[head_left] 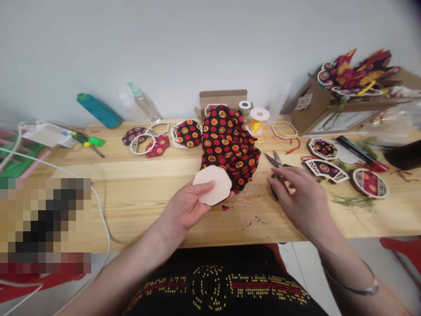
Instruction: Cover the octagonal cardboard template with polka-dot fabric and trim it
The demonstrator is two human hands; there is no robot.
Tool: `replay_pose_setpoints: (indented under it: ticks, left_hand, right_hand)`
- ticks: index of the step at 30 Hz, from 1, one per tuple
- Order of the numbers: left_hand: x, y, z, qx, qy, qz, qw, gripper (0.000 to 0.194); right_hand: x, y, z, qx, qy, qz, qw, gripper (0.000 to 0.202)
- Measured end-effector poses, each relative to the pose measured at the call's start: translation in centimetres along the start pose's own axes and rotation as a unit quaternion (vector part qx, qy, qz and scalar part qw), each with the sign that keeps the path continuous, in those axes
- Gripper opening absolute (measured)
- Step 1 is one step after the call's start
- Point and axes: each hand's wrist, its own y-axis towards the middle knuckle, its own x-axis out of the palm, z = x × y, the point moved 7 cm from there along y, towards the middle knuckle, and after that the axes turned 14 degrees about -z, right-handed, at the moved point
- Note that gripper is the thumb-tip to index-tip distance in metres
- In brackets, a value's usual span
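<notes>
My left hand is closed around a pale, flat wooden piece with rounded corners, thumb pressed on its face. Dark fabric shows along the piece's lower edge. Just behind it lies a crumpled black cloth with red and yellow round flower prints. My right hand hovers over the black handles of a pair of scissors, thumb and fingers somewhat apart. The scissor blades are spread and point away from me on the table. Whether my fingertips touch the handles I cannot tell.
Spools of yellow thread and a cardboard box stand behind the cloth. Fabric-covered pieces and openwork frames lie left; finished ornaments lie right, below a larger carton. A screwdriver and white cable are left.
</notes>
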Motion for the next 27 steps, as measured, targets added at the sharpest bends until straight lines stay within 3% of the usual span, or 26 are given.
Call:
replay_pose_setpoints:
  ticks: [2,5,8,13,17,27]
  left_hand:
    - [0.1,0.0,-0.1,0.002,0.005,-0.013,1.000,0.048]
    - [0.2,0.0,-0.4,0.001,0.015,-0.022,1.000,0.042]
    - [0.1,-0.1,-0.6,0.004,0.017,-0.023,1.000,0.039]
    - [0.2,-0.1,-0.9,0.002,0.014,-0.021,1.000,0.037]
    - [0.5,-0.2,-1.1,-0.004,0.018,-0.032,0.999,0.035]
    - [0.7,-0.6,-0.9,-0.001,0.035,-0.034,0.999,0.037]
  right_hand:
    - [2.0,0.3,-1.1,0.006,0.193,-0.081,0.978,0.027]
    - [5.9,0.6,-2.2,0.070,0.388,-0.221,0.892,0.029]
    - [7.9,1.0,-3.1,0.103,0.460,-0.291,0.832,0.032]
    - [8.9,1.4,-3.4,0.161,0.499,-0.334,0.783,0.035]
    - [9.1,1.7,-3.6,0.170,0.504,-0.350,0.771,0.036]
    - [9.4,1.7,-3.4,0.163,0.481,-0.352,0.786,0.027]
